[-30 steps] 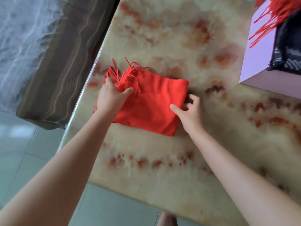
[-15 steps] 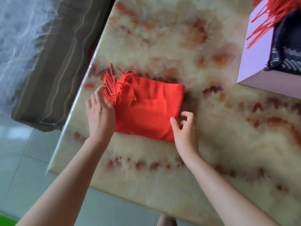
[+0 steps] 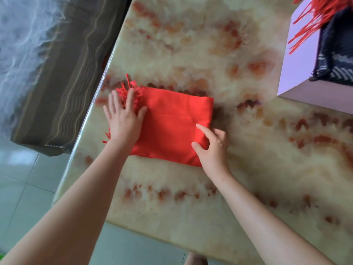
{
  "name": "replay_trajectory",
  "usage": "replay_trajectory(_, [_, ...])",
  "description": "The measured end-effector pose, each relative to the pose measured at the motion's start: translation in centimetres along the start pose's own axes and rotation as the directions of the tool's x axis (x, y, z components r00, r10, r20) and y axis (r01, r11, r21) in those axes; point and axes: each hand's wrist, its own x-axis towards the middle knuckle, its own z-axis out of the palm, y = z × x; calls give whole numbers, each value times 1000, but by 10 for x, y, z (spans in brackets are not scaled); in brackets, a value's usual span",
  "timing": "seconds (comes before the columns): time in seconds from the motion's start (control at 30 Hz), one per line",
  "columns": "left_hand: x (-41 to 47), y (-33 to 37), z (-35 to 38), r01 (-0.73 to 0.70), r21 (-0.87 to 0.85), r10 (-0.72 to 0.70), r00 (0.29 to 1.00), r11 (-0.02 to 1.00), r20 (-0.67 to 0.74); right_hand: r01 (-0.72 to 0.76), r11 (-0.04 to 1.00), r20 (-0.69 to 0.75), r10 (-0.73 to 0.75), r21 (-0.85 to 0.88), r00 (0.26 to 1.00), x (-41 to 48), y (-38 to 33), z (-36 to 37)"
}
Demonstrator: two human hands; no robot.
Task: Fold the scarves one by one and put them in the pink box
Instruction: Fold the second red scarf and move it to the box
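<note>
- Left hand (image 3: 124,121): fingers straight and released, pressing the fringed end of the folded red scarf (image 3: 172,127).
- The scarf lies on the surface (image 3: 191,188), long axis left to right.
- Right hand (image 3: 214,148): fingers at the scarf's right edge; whether they grasp it, I cannot tell.
- Pink box (image 3: 298,73): far right, nearer the right hand.

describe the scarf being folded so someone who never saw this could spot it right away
On the marble-patterned table, look near the left edge, opposite the pink box. The red scarf lies as a flat folded rectangle, left hand on its fringe, right hand at its right edge. Unlike the dark scarf in the box, it lies on the tabletop.
</note>
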Motion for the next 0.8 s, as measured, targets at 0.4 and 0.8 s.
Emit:
replay_trajectory(0.4, [-28, -7, -37, 317, -409, -162, 915, 856, 369, -192, 937, 253, 118, 292, 960, 24, -12, -18])
replay_trajectory(0.8, [-69, 18, -59, 569, -709, 178, 714, 416, 677, -280, 871, 517, 36, 404, 855, 18, 4, -87])
